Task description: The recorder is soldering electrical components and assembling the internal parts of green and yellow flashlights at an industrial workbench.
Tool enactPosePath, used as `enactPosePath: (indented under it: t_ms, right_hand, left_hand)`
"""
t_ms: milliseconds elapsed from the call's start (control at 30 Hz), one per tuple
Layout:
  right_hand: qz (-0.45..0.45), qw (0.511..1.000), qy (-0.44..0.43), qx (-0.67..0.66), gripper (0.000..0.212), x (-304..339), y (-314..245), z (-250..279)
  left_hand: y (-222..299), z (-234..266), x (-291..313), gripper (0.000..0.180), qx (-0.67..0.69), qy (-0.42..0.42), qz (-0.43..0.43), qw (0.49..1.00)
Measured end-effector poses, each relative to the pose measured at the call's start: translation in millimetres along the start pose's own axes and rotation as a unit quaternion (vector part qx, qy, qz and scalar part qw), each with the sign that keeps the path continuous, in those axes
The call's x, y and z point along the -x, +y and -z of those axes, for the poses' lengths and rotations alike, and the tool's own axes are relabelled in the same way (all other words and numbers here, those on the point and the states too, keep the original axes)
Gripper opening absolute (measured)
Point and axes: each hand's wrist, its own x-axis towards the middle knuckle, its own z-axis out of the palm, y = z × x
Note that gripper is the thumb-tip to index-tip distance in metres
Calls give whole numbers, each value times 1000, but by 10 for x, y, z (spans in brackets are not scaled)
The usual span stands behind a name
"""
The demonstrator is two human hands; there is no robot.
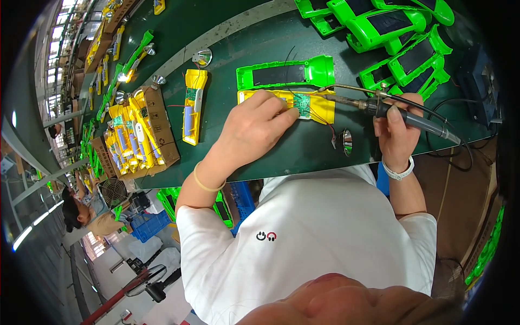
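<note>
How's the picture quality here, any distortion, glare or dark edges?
In the head view, fisheye distortion bends the grey strip across the table; the rim fades to black; ceiling lights glare at left; the right hand and soldering iron look fairly sharp.

Green bench beneath left hand and right hand. Far to left hand's upper left: bright windows. Far to its lower left: lit tube, slanting. Nearer, same side: round fan, blue crate. Pale floor beside crate, probably; rim distorts.
</note>
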Motion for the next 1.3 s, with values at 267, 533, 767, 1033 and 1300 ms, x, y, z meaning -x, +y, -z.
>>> enactPosePath:
  t_ms: [267,533,767,1033,1300]
  right_hand:
    - [79,993,42,-77,20,-29,71,92]
    - [105,988,75,-84,26,-16,35,103]
    - [99,991,65,-67,27,-25,28,83]
    - [93,990,83,-66,27,-33,30,73]
    - [96,990,73,-70,23,-36,36,60]
  left_hand:
    - [56,-56,-276,83,186,32,215,958]
    - [136,-374,-405,24,91,117,82,986]
    - [5,-411,-271,22,100,148,125,976]
    - [115,-429,-246,12,212,167,234,934]
    - [-159,-283,-273,10,13,204,99,974]
